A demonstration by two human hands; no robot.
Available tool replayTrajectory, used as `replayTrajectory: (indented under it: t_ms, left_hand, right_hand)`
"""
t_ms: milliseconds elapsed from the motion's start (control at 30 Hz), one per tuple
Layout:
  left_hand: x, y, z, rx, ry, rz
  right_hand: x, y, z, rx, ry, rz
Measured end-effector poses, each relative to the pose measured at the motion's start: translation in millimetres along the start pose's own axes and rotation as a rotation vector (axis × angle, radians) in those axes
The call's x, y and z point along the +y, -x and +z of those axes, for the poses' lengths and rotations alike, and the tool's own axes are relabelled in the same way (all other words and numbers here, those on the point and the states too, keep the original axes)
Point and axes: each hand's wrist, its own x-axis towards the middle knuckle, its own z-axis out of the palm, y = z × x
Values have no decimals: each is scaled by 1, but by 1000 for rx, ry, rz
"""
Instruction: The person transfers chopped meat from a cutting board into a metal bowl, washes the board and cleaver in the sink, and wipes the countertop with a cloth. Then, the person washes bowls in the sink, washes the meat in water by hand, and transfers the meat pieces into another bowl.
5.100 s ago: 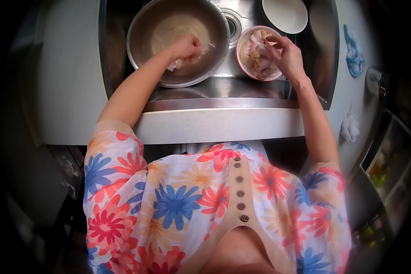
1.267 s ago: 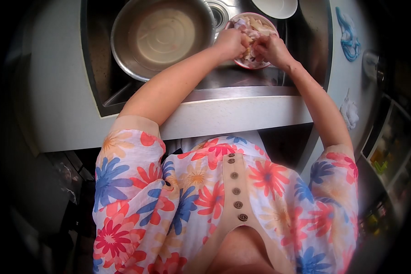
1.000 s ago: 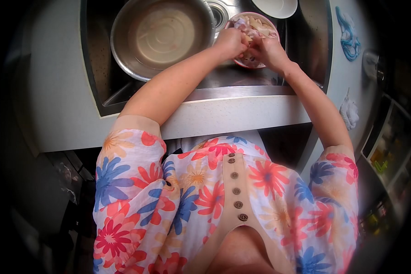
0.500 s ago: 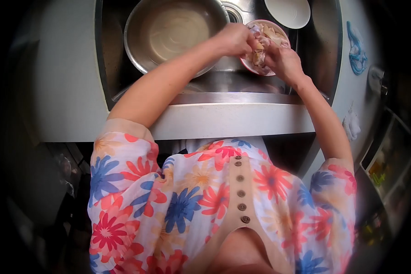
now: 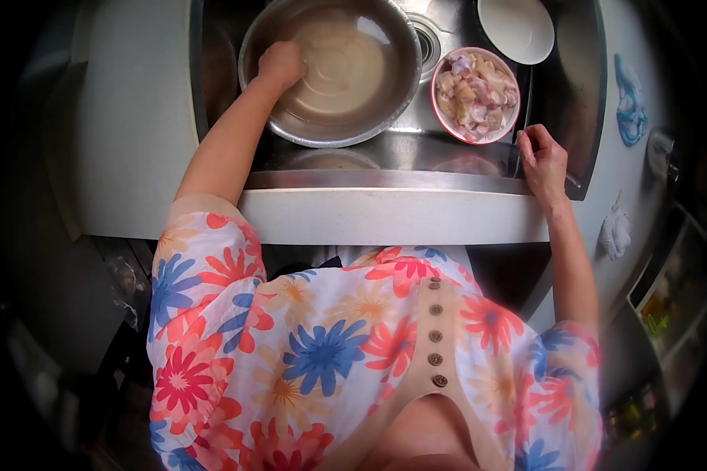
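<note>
A wide metal basin (image 5: 338, 129) holding cloudy water (image 5: 342, 67) stands in the sink. Inside its left wall is my left hand (image 5: 281, 64), closed in a fist with the fingertips hidden; I cannot make out whether anything is in it. To the basin's right sits a red-rimmed white bowl (image 5: 437, 114) heaped with raw meat pieces (image 5: 477, 94), pale and pink, apparently chicken. Just beyond the bowl's lower right edge, my right hand (image 5: 543, 161) hovers over the sink, apart from the bowl. Its fingers are loosely bent and spread, with nothing between them.
A white bowl (image 5: 518, 31) stands at the sink's back right. The drain (image 5: 424, 45) shows between basin and red-rimmed bowl. On the right counter lie a blue mesh-like cloth (image 5: 630, 100) and a crumpled white item (image 5: 616, 231). The counter's front edge (image 5: 401, 220) runs before my body.
Both hands have left the meat in the red-rimmed bowl. My left hand has moved left into the basin; my right hand has shifted right and nearer my body. The view has shifted slightly.
</note>
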Motion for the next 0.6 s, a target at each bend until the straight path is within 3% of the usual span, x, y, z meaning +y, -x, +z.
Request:
replayTrajectory:
  t_ms: [300,500,600]
  left_hand:
    - [-21,-23,18,117,170,56]
    - [-9,-23,19,81,135,9]
    - [6,-15,14,333,208,138]
  right_hand:
    - [-3,-16,16,-5,19,0]
    - [6,-13,13,-13,17,8]
    - [5,-14,9,-14,8,0]
